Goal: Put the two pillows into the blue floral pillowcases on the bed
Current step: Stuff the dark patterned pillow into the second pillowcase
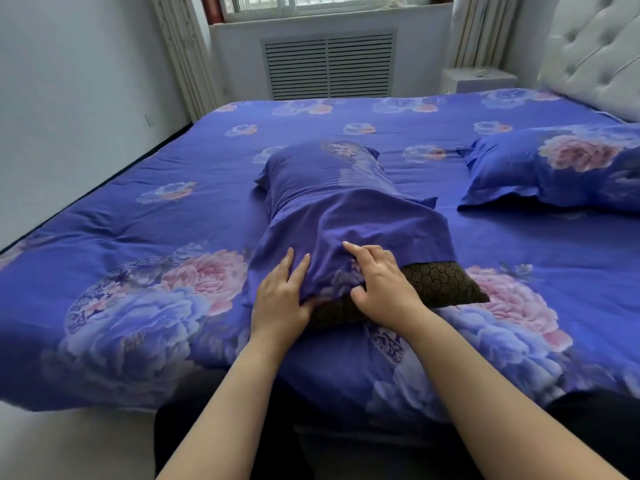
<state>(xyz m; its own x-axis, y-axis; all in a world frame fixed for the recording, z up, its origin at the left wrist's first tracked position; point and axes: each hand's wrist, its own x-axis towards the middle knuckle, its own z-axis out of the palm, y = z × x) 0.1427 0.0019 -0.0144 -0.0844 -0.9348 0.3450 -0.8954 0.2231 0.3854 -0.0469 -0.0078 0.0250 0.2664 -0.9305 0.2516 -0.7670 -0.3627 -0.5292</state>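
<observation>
Fingers of the left hand (280,299) are spread and nearly straight, lying flat on the open hem of the blue floral cotton pillowcase (332,216), with the thumb tucked under the cloth edge at the pillow's near end. Right hand (377,282) sits just beside it at three o'clock — its fingers (360,252) are curled down over the hem, gathering a fold of fabric against the dark honeycomb-mesh pillow (440,282) beneath.

That pillow lies in the middle of the bed (138,209), long axis running from six o'clock to twelve, most of it already sheathed. Only the near end pokes out, a dark corner showing at four o'clock from the hands. Over at two o'clock, near the tufted pale headboard (595,53), a second blue floral pillow (561,168) rests fully cased and plump.

Handling, by my read: the pillow looks soft but bulky, and its mesh skin probably drags on the cotton rather than sliding. The case is thin, limp, light — it bunches wherever it is pushed. Best hold looks like the hem itself, one pinch at each side of the opening, drawn toward six o'clock over the exposed corner, rather than pressing on top. Nothing fragile here; the seam is the only weak spot.
</observation>
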